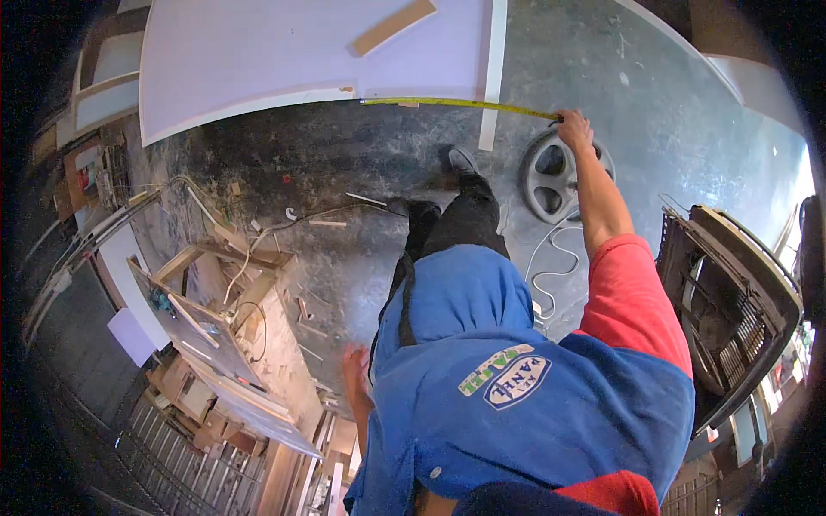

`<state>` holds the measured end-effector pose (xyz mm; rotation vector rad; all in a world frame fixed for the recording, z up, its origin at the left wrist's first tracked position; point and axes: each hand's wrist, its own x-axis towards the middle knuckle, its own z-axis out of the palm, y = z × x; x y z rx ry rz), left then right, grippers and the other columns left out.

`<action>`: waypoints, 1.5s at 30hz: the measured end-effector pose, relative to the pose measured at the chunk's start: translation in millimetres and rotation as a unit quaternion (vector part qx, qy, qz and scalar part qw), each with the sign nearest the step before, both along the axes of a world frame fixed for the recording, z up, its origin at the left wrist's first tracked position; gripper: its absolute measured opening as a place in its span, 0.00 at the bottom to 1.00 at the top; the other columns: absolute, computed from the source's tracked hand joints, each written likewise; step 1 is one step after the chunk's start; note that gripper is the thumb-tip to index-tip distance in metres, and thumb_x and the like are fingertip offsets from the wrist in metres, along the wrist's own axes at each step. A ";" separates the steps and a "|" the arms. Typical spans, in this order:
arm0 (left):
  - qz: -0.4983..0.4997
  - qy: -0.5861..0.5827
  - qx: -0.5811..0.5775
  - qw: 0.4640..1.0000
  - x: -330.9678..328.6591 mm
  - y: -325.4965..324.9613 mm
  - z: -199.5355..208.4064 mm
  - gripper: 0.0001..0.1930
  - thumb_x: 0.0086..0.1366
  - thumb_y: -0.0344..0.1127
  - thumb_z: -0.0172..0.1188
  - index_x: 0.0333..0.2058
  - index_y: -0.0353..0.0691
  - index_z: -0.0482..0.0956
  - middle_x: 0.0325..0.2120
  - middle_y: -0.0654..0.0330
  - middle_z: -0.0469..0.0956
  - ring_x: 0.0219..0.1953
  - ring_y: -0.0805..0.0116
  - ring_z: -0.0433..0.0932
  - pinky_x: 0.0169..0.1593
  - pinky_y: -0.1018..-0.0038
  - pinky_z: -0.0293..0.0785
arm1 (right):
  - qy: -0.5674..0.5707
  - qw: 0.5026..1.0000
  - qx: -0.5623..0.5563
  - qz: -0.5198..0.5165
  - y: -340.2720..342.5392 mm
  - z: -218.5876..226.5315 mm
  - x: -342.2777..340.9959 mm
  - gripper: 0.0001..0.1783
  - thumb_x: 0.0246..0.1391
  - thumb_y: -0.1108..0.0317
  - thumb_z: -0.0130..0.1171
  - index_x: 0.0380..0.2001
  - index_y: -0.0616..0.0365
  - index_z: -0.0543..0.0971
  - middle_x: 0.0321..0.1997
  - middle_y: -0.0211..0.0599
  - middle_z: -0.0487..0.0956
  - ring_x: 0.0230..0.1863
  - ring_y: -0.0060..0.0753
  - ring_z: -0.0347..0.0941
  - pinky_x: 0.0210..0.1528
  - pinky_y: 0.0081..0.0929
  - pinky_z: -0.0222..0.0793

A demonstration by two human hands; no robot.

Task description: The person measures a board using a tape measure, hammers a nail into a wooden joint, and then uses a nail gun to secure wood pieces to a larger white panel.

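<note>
In the head view my right hand reaches far forward, closed around the case end of a tape measure. Its yellow blade stretches left from my fingers, over a white strip, to the near edge of a large pale lilac panel. My fingers mostly cover the case. Down by my left side hangs my left hand, partly hidden by my blue apron; its fingers are smeared, so their pose is unclear. Under my right wrist a round grey spoked base stands on the floor.
A wooden strip lies on the panel, and a white strip runs along its right side. To my left stands a wooden workbench with boards and cords. A large fan with a dark grille is on my right. Offcuts and a pale cable lie on the floor.
</note>
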<state>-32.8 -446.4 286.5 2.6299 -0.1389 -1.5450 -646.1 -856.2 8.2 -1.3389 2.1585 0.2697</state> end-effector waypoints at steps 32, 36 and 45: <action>0.126 0.034 -0.095 0.987 7.3 -4.8 -31.5 0.28 0.67 0.39 0.53 0.63 0.41 0.62 0.53 0.54 0.76 0.53 0.61 0.76 0.51 0.64 0.71 | -0.034 0.999 0.021 -0.022 -5.8 -27.9 10.8 0.23 0.52 0.62 0.55 0.52 0.27 0.78 0.59 0.37 0.72 0.59 0.56 0.68 0.60 0.48 0.66; 0.109 0.028 -0.093 0.989 2.3 -9.8 -27.9 0.27 0.67 0.39 0.53 0.63 0.41 0.62 0.53 0.54 0.76 0.53 0.61 0.76 0.52 0.64 0.70 | -0.019 0.999 0.019 -0.018 -5.0 -27.2 13.5 0.24 0.51 0.62 0.57 0.53 0.28 0.78 0.60 0.36 0.72 0.59 0.55 0.68 0.59 0.47 0.67; 0.110 0.038 -0.086 0.990 -7.8 -25.6 -18.9 0.28 0.66 0.42 0.56 0.63 0.43 0.63 0.52 0.55 0.76 0.53 0.63 0.75 0.52 0.65 0.70 | -0.016 0.999 0.029 -0.015 -6.6 -24.4 14.9 0.23 0.51 0.61 0.58 0.52 0.28 0.79 0.60 0.36 0.71 0.59 0.56 0.68 0.58 0.47 0.68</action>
